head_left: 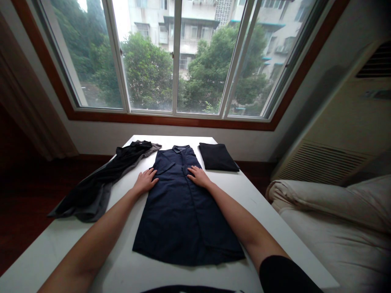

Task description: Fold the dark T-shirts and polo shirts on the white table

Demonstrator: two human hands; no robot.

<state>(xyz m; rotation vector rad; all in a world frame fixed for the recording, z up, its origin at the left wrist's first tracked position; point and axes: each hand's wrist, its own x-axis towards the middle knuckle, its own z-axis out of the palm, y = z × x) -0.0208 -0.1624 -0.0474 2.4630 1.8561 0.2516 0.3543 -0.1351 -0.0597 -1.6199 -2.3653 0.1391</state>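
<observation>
A navy collared shirt (174, 219) lies flat on the white table (122, 260), its collar toward the window and its hem toward me. The sleeves appear folded in across the upper part. My left hand (146, 181) rests at the shirt's left edge, fingers stretched out and touching the cloth. On the upper right of the shirt lies my right hand (198, 176), its fingers spread flat on the fabric. Neither hand grips anything.
A folded black garment (218, 156) sits at the table's far right. Black and grey clothes (106, 185) drape over the left edge. Beyond the table is a window (174, 61); a beige sofa (332, 219) and an air conditioner (345, 122) stand on the right.
</observation>
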